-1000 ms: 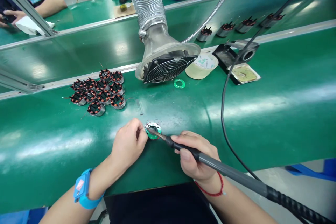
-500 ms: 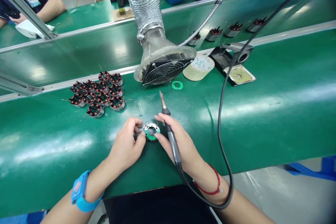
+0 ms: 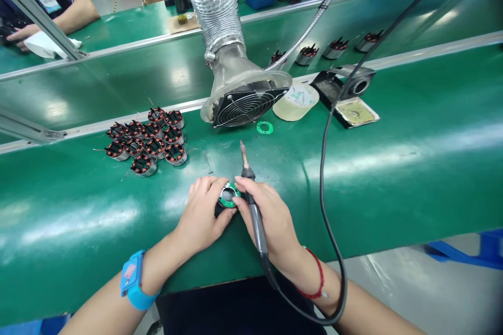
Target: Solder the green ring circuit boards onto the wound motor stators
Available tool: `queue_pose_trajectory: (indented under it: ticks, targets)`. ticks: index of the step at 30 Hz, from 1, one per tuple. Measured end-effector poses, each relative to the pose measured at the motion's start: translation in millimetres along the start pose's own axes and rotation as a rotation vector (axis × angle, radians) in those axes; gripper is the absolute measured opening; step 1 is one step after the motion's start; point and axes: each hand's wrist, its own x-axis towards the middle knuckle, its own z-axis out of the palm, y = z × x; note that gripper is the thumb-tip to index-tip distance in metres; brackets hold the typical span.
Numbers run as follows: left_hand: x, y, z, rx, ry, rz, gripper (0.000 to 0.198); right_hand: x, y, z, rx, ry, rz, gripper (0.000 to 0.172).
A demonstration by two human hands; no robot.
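A motor stator topped by a ring-shaped green circuit board (image 3: 231,203) stands on the green bench in front of me. My left hand (image 3: 202,212) is closed round its left side, fingers behind and thumb at the near edge. In my right hand (image 3: 275,220) lies a soldering iron (image 3: 257,222), its tip pointing away from me. The thumb and index finger of that hand also touch the board's right edge. Much of the stator is hidden by my hands. Beyond the iron's tip lies a loose green circuit board (image 3: 264,127).
Several wound stators (image 3: 155,146) sit grouped at the left. A fume extractor hood (image 3: 247,107) hangs ahead, beside a tape roll (image 3: 296,104) and a soldering iron stand (image 3: 359,89). More stators (image 3: 336,49) line the strip behind. The iron's black cable (image 3: 324,167) loops at right.
My left hand has moved right and wrapped round the stator, whose board has turned or tilted. The stators on the strip behind have shifted left. My right hand still holds the iron.
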Motion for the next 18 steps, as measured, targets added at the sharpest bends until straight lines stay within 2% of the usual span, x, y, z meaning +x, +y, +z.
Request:
queue_pose_trajectory:
  ticks: [3, 5, 9, 13, 18]
  targets:
    - [6, -6, -5.6, -0.046, -0.060, 0.062, 0.038, 0, -1, -1, -0.033, 0.004, -0.025, 0.028]
    - [7, -10, -6.4, -0.080, -0.079, 0.075, 0.043, 0, -1, 0, -0.015, -0.016, -0.001, 0.034]
    - [-4, -11, -6.3, -0.166, -0.017, 0.005, 0.062, 2, 2, 3, 0.020, -0.105, 0.012, 0.041]
    - [-14, -4, -7.0, -0.125, 0.053, -0.043, 0.041, 4, 6, 4, 0.012, -0.057, 0.062, 0.039]
    - [-15, 4, -2.3, -0.110, 0.008, -0.041, 0.049, 3, 7, 3, 0.052, -0.021, 0.076, 0.040]
